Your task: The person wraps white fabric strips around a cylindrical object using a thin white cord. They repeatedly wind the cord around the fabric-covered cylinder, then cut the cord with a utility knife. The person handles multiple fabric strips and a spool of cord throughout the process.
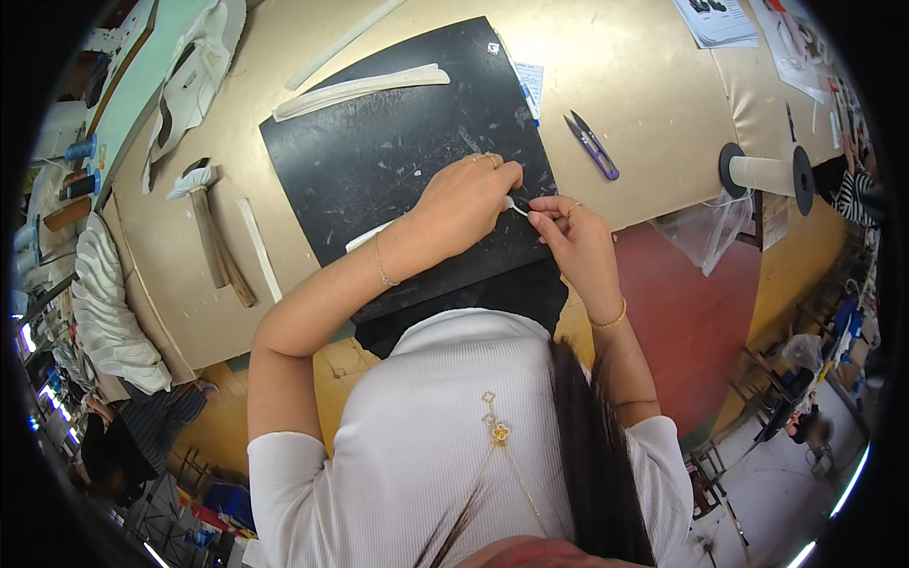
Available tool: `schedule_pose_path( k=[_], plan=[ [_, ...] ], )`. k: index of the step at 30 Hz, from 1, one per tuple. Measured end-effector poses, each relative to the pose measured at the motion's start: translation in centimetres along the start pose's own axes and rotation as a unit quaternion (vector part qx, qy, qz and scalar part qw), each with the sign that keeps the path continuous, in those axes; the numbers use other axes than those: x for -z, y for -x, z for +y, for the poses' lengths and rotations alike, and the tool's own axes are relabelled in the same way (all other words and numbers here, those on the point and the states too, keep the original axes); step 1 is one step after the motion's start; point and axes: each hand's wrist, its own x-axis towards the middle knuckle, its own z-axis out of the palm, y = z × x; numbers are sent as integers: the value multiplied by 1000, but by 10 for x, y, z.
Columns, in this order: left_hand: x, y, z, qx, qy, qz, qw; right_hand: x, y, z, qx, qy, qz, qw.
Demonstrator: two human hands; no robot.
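White, thin strip [516, 204] is lying over the black cutting mat [379, 161], near picture centre. The left hand [464, 204] is pinching it with closed fingers; the right hand [568, 237], at three o'clock, is gripping its end between curled fingertips. Purple snips [594, 147] are lying at one o'clock.

a tan tabletop [644, 85] fills the upper view, curving toward the rim. below its near edge lies a red and yellow floor [691, 322]. bright strip lights [847, 483] glow at the lower right.

Bright even light, sharp, fisheye-bent edges
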Motion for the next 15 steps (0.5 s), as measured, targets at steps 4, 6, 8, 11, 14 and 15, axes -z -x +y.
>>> schedule_pose_path(
  k=[4,6,8,11,14,15],
  plan=[
    [14,-5,-5,1,102,29,994,-1,-10,2,64,-23,21,997],
    [37,-9,-2,35,197,20,980,1,-22,-4,98,-31,30,994],
    [52,-8,-8,106,358,10,928,5,-38,-22,131,-33,28,990],
    [73,2,-8,141,468,55,871,4,-51,-55,221,-43,30,974],
    [95,19,6,133,486,96,859,9,-52,-85,223,-88,-5,971],
    [99,28,13,128,504,102,848,12,-49,-94,222,-97,-19,970]
  ],
)
